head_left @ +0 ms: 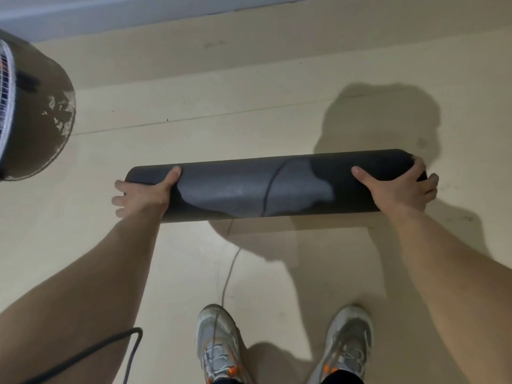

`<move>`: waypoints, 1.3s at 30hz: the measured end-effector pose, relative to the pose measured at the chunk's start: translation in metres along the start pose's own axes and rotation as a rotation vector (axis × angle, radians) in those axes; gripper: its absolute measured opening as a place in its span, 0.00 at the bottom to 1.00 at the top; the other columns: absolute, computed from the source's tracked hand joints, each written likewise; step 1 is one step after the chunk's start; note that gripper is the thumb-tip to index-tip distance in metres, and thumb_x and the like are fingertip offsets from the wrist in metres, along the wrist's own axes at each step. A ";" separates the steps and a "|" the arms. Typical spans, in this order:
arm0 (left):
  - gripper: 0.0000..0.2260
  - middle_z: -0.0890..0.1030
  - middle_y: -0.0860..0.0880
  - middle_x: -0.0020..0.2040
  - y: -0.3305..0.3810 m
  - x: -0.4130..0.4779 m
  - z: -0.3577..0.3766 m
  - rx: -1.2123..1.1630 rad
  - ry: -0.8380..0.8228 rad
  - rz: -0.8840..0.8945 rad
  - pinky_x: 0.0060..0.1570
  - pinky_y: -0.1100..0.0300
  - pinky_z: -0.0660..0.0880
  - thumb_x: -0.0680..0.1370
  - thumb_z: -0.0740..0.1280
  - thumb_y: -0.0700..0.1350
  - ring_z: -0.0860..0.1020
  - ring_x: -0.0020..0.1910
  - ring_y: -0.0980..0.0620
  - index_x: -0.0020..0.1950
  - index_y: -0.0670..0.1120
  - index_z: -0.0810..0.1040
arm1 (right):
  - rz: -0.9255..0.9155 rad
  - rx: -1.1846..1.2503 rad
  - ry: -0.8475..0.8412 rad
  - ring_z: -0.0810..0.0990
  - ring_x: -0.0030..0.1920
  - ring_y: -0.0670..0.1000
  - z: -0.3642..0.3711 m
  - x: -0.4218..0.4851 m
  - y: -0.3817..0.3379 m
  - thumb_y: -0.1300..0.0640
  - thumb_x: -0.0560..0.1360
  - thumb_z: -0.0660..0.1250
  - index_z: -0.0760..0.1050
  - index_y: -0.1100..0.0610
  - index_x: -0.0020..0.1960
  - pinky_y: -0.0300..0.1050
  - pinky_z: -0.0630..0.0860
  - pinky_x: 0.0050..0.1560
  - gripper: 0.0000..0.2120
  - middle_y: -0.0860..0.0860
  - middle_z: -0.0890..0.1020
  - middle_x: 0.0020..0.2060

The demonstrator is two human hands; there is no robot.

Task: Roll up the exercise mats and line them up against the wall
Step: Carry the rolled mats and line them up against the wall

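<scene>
A dark grey exercise mat (266, 187), fully rolled into a tube, is held level above the beige floor in front of me. My left hand (144, 194) grips its left end, thumb on top and fingers wrapped underneath. My right hand (401, 184) clasps the right end the same way, fingers curling over the end. The wall's pale base (138, 12) runs along the top of the view, some way beyond the mat.
A standing fan (30, 106) with a dusty round base and wire guard is at the left. A black cable (122, 342) loops at lower left and a thin grey cord (230, 270) crosses the floor towards my grey-and-orange shoes (219, 345).
</scene>
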State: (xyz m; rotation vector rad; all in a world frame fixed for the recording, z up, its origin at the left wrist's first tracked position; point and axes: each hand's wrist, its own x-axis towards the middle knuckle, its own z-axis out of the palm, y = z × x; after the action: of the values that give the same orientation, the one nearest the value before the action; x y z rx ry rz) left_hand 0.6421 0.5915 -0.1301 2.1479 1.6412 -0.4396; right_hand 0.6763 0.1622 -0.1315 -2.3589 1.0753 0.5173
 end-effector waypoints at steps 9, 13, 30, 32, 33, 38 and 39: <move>0.49 0.73 0.45 0.73 -0.026 0.002 -0.010 -0.227 -0.076 0.185 0.64 0.49 0.73 0.67 0.78 0.67 0.74 0.69 0.41 0.77 0.43 0.62 | 0.010 -0.021 -0.002 0.59 0.76 0.65 -0.014 -0.003 0.000 0.29 0.60 0.79 0.45 0.54 0.83 0.61 0.62 0.74 0.66 0.62 0.60 0.76; 0.51 0.73 0.45 0.71 -0.022 0.002 -0.017 -0.205 -0.072 0.205 0.65 0.45 0.74 0.63 0.76 0.72 0.74 0.68 0.40 0.75 0.44 0.64 | 0.010 -0.034 0.022 0.60 0.75 0.65 -0.005 -0.010 0.000 0.26 0.61 0.76 0.47 0.54 0.83 0.63 0.65 0.72 0.65 0.62 0.61 0.75; 0.63 0.53 0.42 0.81 -0.043 -0.009 0.013 -0.224 -0.003 0.156 0.67 0.38 0.69 0.64 0.79 0.67 0.64 0.75 0.33 0.84 0.48 0.43 | -0.842 -0.978 -0.591 0.67 0.74 0.63 0.068 -0.050 -0.127 0.23 0.54 0.76 0.42 0.40 0.82 0.68 0.66 0.71 0.68 0.53 0.64 0.78; 0.62 0.56 0.41 0.80 -0.045 -0.032 0.032 -0.455 -0.005 -0.127 0.66 0.43 0.71 0.65 0.79 0.68 0.70 0.71 0.34 0.84 0.47 0.43 | -0.786 -0.946 -0.661 0.70 0.73 0.62 0.071 -0.043 -0.142 0.26 0.51 0.80 0.45 0.38 0.82 0.66 0.70 0.68 0.69 0.51 0.67 0.77; 0.61 0.59 0.40 0.79 -0.050 -0.046 0.045 -0.547 -0.056 -0.247 0.67 0.45 0.70 0.66 0.78 0.67 0.70 0.70 0.35 0.84 0.46 0.44 | -0.770 -0.914 -0.677 0.70 0.73 0.61 0.071 -0.040 -0.145 0.27 0.50 0.80 0.48 0.38 0.81 0.64 0.71 0.69 0.68 0.50 0.67 0.77; 0.66 0.71 0.41 0.74 -0.045 -0.113 0.115 -0.772 -0.518 -0.303 0.70 0.40 0.72 0.49 0.70 0.83 0.73 0.70 0.38 0.77 0.46 0.61 | -0.695 -0.744 -0.755 0.78 0.63 0.55 0.076 -0.025 -0.139 0.31 0.50 0.83 0.68 0.40 0.74 0.55 0.75 0.64 0.55 0.43 0.78 0.63; 0.66 0.71 0.40 0.73 -0.038 -0.119 0.122 -0.793 -0.529 -0.315 0.68 0.41 0.73 0.48 0.68 0.84 0.73 0.69 0.37 0.75 0.45 0.64 | -0.639 -0.661 -0.808 0.80 0.59 0.52 0.080 -0.022 -0.130 0.32 0.49 0.84 0.72 0.40 0.68 0.53 0.76 0.62 0.50 0.42 0.80 0.60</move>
State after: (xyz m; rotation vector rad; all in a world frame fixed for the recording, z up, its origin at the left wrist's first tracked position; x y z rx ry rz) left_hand 0.5741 0.4406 -0.1841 1.0906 1.4879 -0.3245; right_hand 0.7529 0.2950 -0.1492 -2.4003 -0.2571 1.5356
